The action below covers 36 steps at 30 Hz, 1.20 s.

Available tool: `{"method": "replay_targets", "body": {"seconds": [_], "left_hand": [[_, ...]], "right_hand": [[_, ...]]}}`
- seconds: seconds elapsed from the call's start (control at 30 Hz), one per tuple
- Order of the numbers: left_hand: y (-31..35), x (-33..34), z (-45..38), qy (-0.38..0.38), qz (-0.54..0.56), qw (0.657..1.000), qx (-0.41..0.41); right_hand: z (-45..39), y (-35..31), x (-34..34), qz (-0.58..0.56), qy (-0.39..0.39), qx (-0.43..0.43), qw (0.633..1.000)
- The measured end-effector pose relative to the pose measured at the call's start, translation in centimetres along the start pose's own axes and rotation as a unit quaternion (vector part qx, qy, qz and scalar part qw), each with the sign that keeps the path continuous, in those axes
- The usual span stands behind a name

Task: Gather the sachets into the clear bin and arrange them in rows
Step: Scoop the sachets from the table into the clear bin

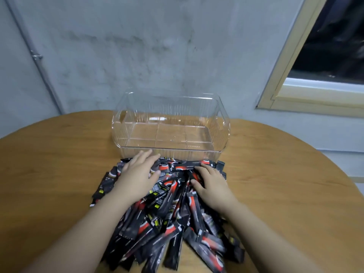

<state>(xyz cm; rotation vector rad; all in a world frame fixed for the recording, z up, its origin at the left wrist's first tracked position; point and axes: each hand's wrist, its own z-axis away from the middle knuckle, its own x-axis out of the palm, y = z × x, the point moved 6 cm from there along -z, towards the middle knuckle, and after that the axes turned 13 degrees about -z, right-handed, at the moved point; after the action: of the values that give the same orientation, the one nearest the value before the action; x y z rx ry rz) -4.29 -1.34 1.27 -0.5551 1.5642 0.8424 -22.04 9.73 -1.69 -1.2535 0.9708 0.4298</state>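
A round wooden table [275,184] with a light brown grain fills the lower part of the view. A clear plastic bin [171,154] stands on it toward twelve o'clock, near the far edge, with the wood showing through its ribbed floor. A loose heap of black and red sachets [173,213] lies on the tabletop from the centre down to six o'clock, its far edge touching the bin's near wall
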Motion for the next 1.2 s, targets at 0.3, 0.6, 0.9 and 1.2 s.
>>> {"method": "replay_targets", "body": {"seconds": [0.3, 0.6, 0.9, 1.2], "left_hand": [[-0.4, -0.9, 2.2, -0.078, -0.003, 0.996, -0.033], [-1.8, 2.5, 3.0, -0.149, -0.005, 0.985, -0.082], [-1.2, 2.4, 1.6, -0.132, -0.062, 0.988, -0.050], [-1.7, 1.9, 0.9, 0.010, 0.006, 0.999, -0.046]], "right_hand": [[3.8, -1.2, -1.1, -0.083, -0.085, 0.081, 0.990], [4.4, -1.1, 2.0, 0.030, -0.097, 0.128, 0.986], [1.9, -0.7, 0.9, 0.022, -0.071, 0.141, 0.987], [1.0, 0.3, -0.1, -0.093, 0.081, 0.141, 0.982]]}}
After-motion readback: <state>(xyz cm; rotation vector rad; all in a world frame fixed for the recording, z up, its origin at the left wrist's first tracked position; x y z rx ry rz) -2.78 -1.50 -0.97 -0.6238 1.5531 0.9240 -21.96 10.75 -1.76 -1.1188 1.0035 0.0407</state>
